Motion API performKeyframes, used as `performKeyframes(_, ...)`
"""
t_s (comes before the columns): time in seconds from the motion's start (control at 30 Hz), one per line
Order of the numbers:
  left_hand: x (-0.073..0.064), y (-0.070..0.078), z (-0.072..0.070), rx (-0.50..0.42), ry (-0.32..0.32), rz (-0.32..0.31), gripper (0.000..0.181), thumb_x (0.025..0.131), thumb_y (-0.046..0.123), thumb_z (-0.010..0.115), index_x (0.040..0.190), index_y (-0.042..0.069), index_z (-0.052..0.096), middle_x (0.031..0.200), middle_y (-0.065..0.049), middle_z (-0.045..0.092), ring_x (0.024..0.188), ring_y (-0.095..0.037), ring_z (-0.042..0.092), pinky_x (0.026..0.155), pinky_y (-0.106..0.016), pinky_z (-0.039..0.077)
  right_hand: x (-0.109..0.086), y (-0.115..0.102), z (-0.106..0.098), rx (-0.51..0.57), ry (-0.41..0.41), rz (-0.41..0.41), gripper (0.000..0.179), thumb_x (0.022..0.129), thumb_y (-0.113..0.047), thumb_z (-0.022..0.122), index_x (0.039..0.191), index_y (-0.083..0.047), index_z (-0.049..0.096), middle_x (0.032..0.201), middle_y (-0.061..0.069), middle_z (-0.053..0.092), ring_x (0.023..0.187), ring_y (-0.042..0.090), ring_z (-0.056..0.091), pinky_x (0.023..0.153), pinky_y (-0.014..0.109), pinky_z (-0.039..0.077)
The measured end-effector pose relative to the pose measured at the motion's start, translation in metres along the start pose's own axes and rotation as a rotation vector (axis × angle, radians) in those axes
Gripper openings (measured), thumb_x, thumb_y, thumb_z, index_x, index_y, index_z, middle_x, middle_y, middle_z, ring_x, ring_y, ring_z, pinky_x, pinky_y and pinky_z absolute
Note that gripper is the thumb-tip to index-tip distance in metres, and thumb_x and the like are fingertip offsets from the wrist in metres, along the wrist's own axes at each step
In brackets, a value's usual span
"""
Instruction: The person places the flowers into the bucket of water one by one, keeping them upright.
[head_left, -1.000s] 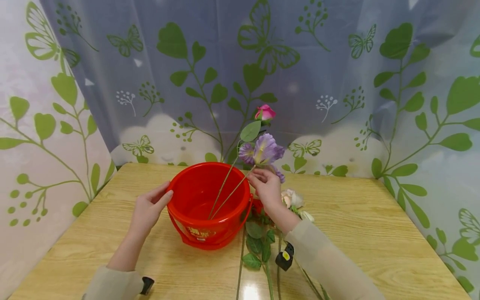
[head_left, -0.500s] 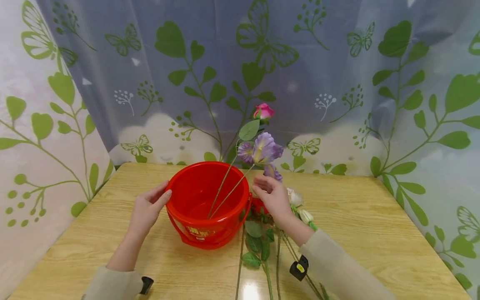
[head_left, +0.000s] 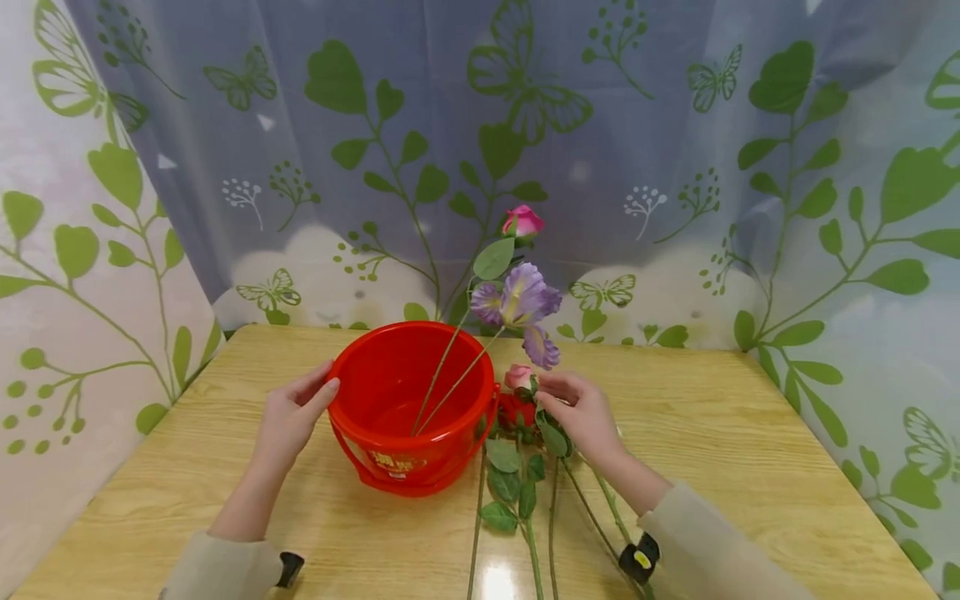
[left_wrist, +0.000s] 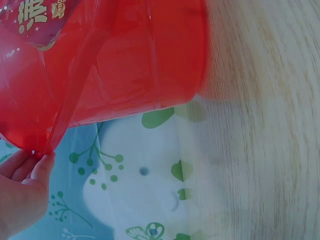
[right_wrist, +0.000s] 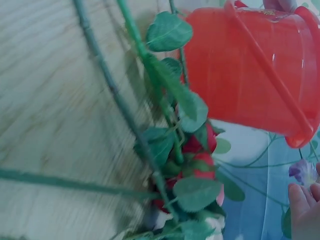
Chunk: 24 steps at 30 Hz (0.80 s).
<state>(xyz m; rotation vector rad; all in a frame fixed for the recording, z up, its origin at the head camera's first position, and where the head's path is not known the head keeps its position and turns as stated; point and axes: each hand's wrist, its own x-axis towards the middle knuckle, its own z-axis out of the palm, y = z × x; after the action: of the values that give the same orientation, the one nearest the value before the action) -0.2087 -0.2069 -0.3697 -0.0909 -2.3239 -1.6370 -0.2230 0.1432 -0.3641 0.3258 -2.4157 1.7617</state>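
Note:
My left hand [head_left: 294, 412] pinches the rim of a red plastic bucket [head_left: 431, 467] at its left side; the left wrist view shows fingers and thumb at the handle's end. Two artificial flowers lean in the bucket toward the right: a purple iris [head_left: 522, 300] and, higher, a bright pink rose [head_left: 522, 222]. To the bucket's right, my right hand [head_left: 581, 412] hovers over loose flowers, its fingers loosely bent beside a pale pink rose [head_left: 519, 377] and a red flower [head_left: 516, 410]. In the right wrist view the fingers [right_wrist: 299, 200] look apart from the flowers and hold nothing visible.
Several flower stems [head_left: 533, 550] with green leaves [head_left: 499, 517] lie toward the front edge of the wooden table [head_left: 750, 467]. Behind the table hangs a curtain [head_left: 660, 167] with leaves and butterflies. Each wrist wears a black device [head_left: 640, 560].
My right hand has let go of the iris stem and moved right and down to the loose flowers. The iris stays leaning in the bucket. My left hand keeps its hold on the rim.

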Motion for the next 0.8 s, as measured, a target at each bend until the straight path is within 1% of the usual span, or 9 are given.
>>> performKeyframes(0.1, 0.000, 0.000, 0.000, 0.001, 0.008, 0.007, 0.047, 0.087, 0.025, 0.058, 0.124, -0.001, 0.049, 0.123, -0.015, 0.050, 0.100, 0.000, 0.050, 0.076, -0.010, 0.043, -0.003, 0.003, -0.007, -0.013, 0.006, 0.015, 0.029, 0.083, -0.005, 0.061, 0.110, 0.005, 0.057, 0.111, 0.020, 0.056, 0.100, 0.026, 0.055, 0.080, 0.031, 0.048)
performKeyframes(0.17, 0.000, 0.001, 0.000, 0.002, 0.011, 0.012, 0.047, 0.086, 0.025, 0.058, 0.124, -0.001, 0.049, 0.122, -0.015, 0.050, 0.096, 0.006, 0.049, 0.076, -0.010, 0.042, -0.006, 0.004, -0.011, -0.017, 0.011, 0.017, 0.029, 0.083, -0.004, 0.060, 0.110, 0.006, 0.057, 0.110, 0.020, 0.056, 0.100, 0.027, 0.055, 0.079, 0.030, 0.048)
performKeyframes(0.27, 0.000, 0.001, 0.000, 0.008, 0.011, 0.014, 0.047, 0.086, 0.025, 0.058, 0.124, -0.001, 0.049, 0.122, -0.015, 0.051, 0.094, 0.009, 0.048, 0.075, -0.009, 0.042, -0.010, 0.006, -0.017, -0.023, 0.010, 0.045, 0.029, 0.084, -0.004, 0.059, 0.111, 0.006, 0.056, 0.111, 0.020, 0.056, 0.100, 0.027, 0.054, 0.079, 0.029, 0.048)
performKeyframes(0.4, -0.001, 0.001, 0.000, 0.004, 0.005, 0.009, 0.047, 0.087, 0.024, 0.058, 0.124, -0.002, 0.049, 0.121, -0.016, 0.051, 0.096, 0.005, 0.050, 0.075, -0.010, 0.043, -0.015, 0.009, -0.027, -0.055, 0.013, 0.069, 0.030, 0.085, -0.007, 0.059, 0.111, 0.006, 0.056, 0.111, 0.021, 0.055, 0.100, 0.027, 0.054, 0.079, 0.029, 0.048)
performKeyframes(0.67, 0.000, 0.000, 0.000, 0.018, 0.006, 0.005, 0.049, 0.087, 0.027, 0.057, 0.124, -0.002, 0.049, 0.121, -0.016, 0.051, 0.106, -0.015, 0.051, 0.075, -0.011, 0.043, -0.023, 0.017, -0.045, -0.082, 0.025, 0.091, 0.030, 0.085, -0.007, 0.058, 0.110, 0.008, 0.055, 0.109, 0.022, 0.055, 0.099, 0.026, 0.054, 0.076, 0.022, 0.048)
performKeyframes(0.8, 0.001, -0.001, 0.000, 0.011, 0.004, 0.006, 0.050, 0.087, 0.028, 0.057, 0.124, -0.003, 0.048, 0.122, -0.016, 0.050, 0.107, -0.018, 0.050, 0.076, -0.011, 0.043, -0.027, 0.019, -0.052, -0.100, 0.032, 0.103, 0.029, 0.086, -0.008, 0.058, 0.110, 0.008, 0.055, 0.109, 0.022, 0.056, 0.099, 0.026, 0.054, 0.077, 0.021, 0.047)
